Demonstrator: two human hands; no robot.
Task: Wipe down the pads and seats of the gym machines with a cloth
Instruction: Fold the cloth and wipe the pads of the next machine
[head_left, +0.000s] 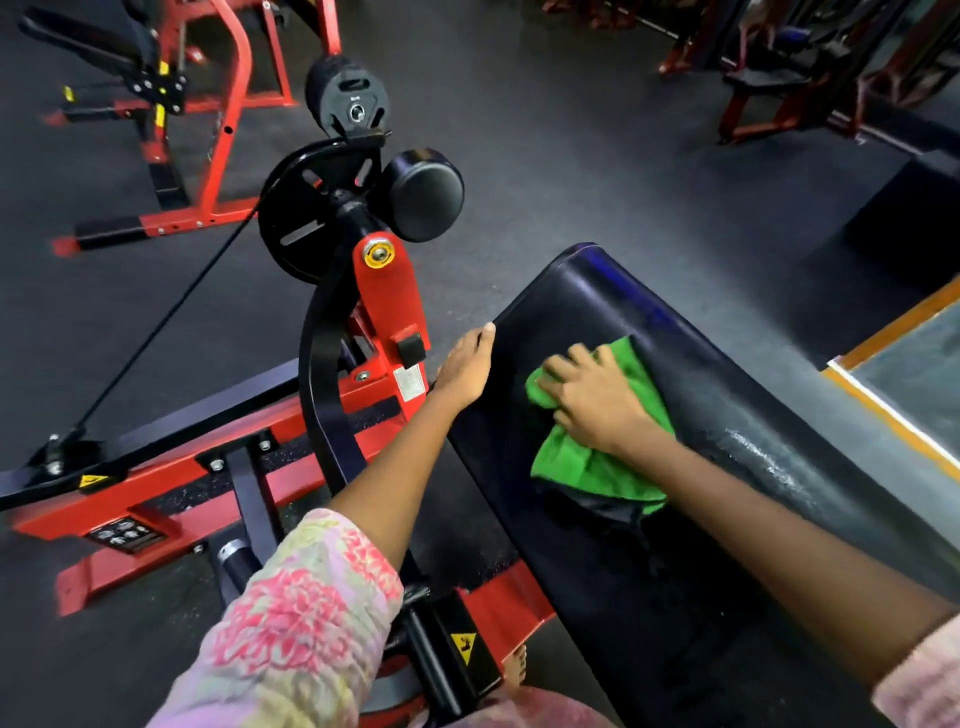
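A crumpled green terry cloth (592, 462) lies on the long, glossy black vinyl bench pad (727, 415), pinned under the right hand (592, 400), whose slightly spread fingers (558, 371) press its far edge. The left hand (467, 369) grips the pad's left rim, fingers curled over the edge. Beyond stands a round black foam roller pad (423, 195) on a red steel frame (387, 296).

Right hand (597, 402) presses green cloth (582, 467) on black pad (727, 395); left hand (465, 371) grips its edge.
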